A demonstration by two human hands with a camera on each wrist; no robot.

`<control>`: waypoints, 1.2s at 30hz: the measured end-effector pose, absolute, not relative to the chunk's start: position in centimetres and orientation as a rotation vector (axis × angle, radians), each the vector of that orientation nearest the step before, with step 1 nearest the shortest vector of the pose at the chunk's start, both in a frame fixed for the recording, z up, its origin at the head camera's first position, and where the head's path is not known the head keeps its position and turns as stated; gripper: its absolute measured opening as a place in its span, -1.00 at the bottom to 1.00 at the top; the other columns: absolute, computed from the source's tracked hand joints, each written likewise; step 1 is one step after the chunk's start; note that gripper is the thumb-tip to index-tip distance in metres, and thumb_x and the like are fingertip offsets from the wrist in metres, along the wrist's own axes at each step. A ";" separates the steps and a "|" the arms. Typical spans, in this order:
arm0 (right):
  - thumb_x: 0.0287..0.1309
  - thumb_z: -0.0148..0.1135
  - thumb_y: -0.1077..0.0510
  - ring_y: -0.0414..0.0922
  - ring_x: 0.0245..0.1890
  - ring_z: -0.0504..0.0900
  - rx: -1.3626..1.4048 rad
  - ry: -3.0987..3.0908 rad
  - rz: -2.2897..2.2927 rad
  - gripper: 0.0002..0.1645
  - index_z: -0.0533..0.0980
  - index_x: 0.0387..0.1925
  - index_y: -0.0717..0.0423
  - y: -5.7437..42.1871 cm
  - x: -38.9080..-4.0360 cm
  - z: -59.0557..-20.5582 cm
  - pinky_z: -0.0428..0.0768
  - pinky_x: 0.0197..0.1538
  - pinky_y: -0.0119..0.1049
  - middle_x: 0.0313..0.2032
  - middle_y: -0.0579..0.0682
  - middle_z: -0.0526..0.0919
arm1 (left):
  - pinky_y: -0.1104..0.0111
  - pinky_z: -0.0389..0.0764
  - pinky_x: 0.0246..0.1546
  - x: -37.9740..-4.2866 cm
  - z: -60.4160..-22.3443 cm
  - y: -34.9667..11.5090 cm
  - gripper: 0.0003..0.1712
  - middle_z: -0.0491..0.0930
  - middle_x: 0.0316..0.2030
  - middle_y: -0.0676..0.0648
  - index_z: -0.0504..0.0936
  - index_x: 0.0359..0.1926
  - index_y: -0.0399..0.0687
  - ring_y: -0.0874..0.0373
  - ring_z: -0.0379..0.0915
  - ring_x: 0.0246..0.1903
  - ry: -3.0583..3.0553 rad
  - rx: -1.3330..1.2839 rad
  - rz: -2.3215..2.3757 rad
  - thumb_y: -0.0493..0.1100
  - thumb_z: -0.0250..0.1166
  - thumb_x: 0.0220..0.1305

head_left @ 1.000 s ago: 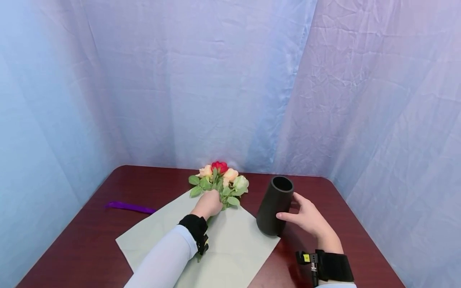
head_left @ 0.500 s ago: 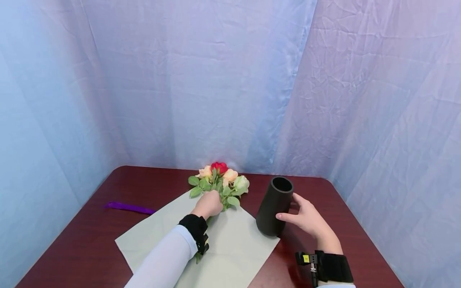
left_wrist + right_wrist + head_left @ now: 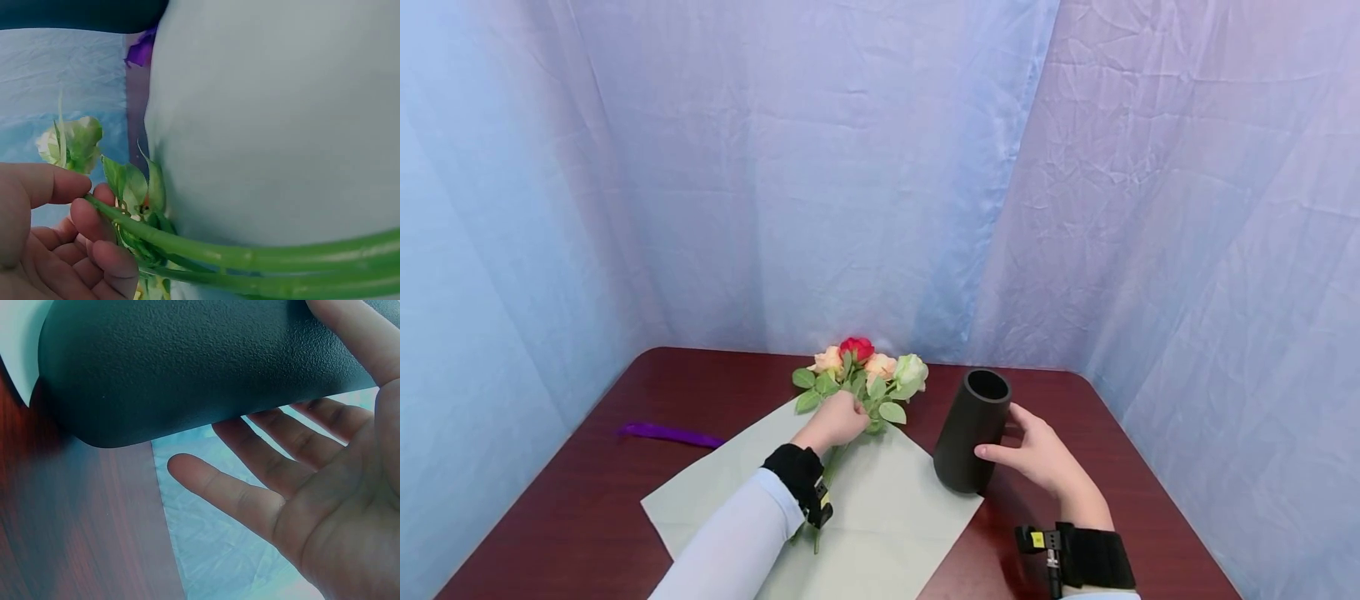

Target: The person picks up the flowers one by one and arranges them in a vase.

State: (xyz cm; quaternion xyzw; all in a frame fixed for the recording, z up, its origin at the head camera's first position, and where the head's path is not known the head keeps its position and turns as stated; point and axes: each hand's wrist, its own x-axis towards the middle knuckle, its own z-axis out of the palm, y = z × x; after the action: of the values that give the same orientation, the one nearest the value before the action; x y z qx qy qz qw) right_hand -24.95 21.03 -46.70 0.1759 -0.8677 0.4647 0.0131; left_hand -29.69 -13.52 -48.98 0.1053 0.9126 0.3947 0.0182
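Observation:
My left hand pinches a green stem between thumb and index finger. This stem leads to a pale green-white rose. Beside it are a red rose and peach roses, their leaves fanned around the hand. Lower stems run back under the wrist over a sheet of pale wrapping paper. My right hand holds a black vase, thumb on the near side and fingers around the far side. The vase stands at the paper's right corner, mouth up, leaning slightly right in the head view.
A purple ribbon lies left of the paper, one end reaching its edge. All of this is on a dark red-brown wooden table with rounded far corners. Blue-lilac curtains hang behind and on both sides.
The green-white rose has risen slightly and shifted right, away from the other blooms. My left hand and forearm have moved a little, and more stem shows below the wrist. The right hand and vase stay put.

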 end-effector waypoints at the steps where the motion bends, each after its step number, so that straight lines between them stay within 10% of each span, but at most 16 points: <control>1: 0.05 0.60 -0.01 0.15 0.21 0.55 0.545 -2.702 1.451 -0.02 0.32 0.45 0.00 21.0 -24.9 -46.7 0.62 0.05 0.04 0.19 0.10 0.58 | 0.36 0.01 -0.64 -29.6 -48.8 -13.6 -0.49 -0.04 -0.75 0.12 0.14 -0.76 0.08 0.22 -0.15 -0.73 2.832 0.331 1.230 -0.31 0.14 0.24; 13: 0.06 0.59 -0.04 0.12 0.19 0.56 0.531 -2.721 1.444 -0.01 0.31 0.46 -0.02 21.1 -25.2 -47.0 0.62 0.06 0.00 0.18 0.09 0.59 | 0.37 0.09 -0.65 -29.5 -48.5 -13.8 -0.55 0.09 -0.78 0.11 0.20 -0.74 0.07 0.23 0.02 -0.75 2.780 0.376 1.265 -0.33 0.12 0.22; 21: 0.04 0.59 -0.09 0.12 0.21 0.54 0.527 -2.735 1.409 0.02 0.29 0.47 -0.06 21.1 -25.2 -46.9 0.61 0.07 0.02 0.20 0.06 0.58 | 0.25 0.65 -0.53 -28.9 -48.6 -13.9 -0.72 0.56 -0.67 -0.07 0.45 -0.56 -0.10 0.15 0.57 -0.67 2.630 0.282 1.469 -0.31 0.13 0.34; 36: 0.07 0.59 -0.02 0.18 0.25 0.51 0.574 -2.694 1.469 0.01 0.28 0.48 -0.01 21.1 -24.8 -46.9 0.62 0.06 0.05 0.23 0.12 0.55 | 0.22 0.69 -0.50 -28.7 -49.1 -13.9 -0.75 0.55 -0.52 -0.16 0.60 -0.07 -0.42 0.14 0.49 -0.62 2.377 0.222 1.742 -0.30 0.13 0.36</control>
State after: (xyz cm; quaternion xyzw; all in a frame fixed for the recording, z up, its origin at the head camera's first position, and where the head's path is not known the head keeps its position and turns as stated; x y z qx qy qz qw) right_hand -24.84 21.08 -46.87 0.1838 -0.8630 0.4704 0.0100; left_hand -28.66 -13.88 -49.13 0.0748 0.8009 0.5869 0.0928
